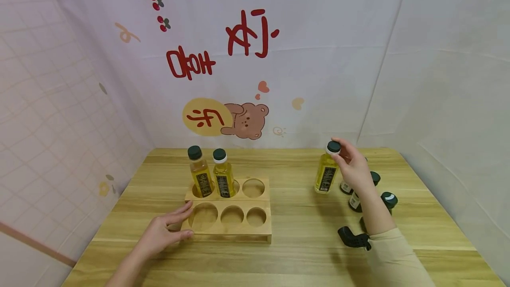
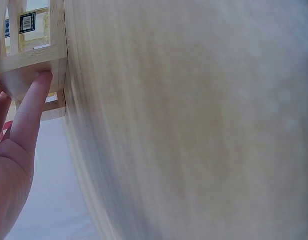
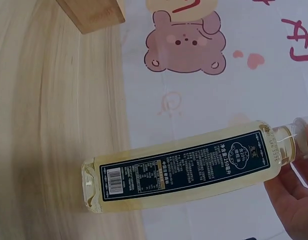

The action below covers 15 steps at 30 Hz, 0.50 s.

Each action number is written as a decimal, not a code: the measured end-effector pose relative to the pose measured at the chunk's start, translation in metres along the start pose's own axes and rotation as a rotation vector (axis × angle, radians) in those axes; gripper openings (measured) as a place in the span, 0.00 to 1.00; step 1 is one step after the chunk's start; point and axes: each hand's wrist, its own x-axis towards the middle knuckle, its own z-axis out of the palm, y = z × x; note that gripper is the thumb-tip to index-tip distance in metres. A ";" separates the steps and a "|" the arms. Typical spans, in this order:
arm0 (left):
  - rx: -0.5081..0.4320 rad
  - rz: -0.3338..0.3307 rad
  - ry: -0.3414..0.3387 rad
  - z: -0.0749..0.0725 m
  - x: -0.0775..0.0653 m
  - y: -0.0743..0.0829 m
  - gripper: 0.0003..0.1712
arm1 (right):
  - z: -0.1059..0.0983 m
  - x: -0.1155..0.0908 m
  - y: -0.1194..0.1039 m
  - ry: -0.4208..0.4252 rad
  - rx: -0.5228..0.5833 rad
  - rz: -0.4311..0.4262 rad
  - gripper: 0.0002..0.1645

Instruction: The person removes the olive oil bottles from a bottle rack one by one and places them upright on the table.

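Note:
My right hand [image 1: 355,172] pinches a clear bottle of yellow oil [image 1: 326,174] by its neck and dark green cap. In the right wrist view this oil bottle [image 3: 184,167] shows a black label with a barcode; I cannot tell whether its base touches the table. My left hand [image 1: 161,230] touches the left end of a two-tier wooden bottle rack [image 1: 268,216] with extended fingers. The left wrist view shows a finger [image 2: 31,110] against the rack's end panel [image 2: 31,75]. Two oil bottles, one [image 1: 202,176] beside another [image 1: 224,176], stand in the rear tier's holes.
Several dark-capped bottles [image 1: 389,199] stand on the right side of the wooden table [image 1: 299,251], partly hidden behind my right forearm. A black curved object [image 1: 352,237] shows beside the right sleeve. Printed white sheets [image 1: 318,56] hang behind and at the sides.

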 end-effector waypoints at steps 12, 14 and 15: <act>0.018 0.005 0.006 0.001 0.001 -0.001 0.39 | -0.007 0.002 0.010 -0.033 0.022 0.010 0.30; 0.015 0.008 0.006 0.001 0.001 -0.001 0.39 | -0.007 0.002 0.010 -0.034 0.027 0.016 0.30; 0.013 0.008 0.006 0.001 0.001 -0.001 0.39 | -0.007 0.002 0.011 -0.033 0.026 0.019 0.30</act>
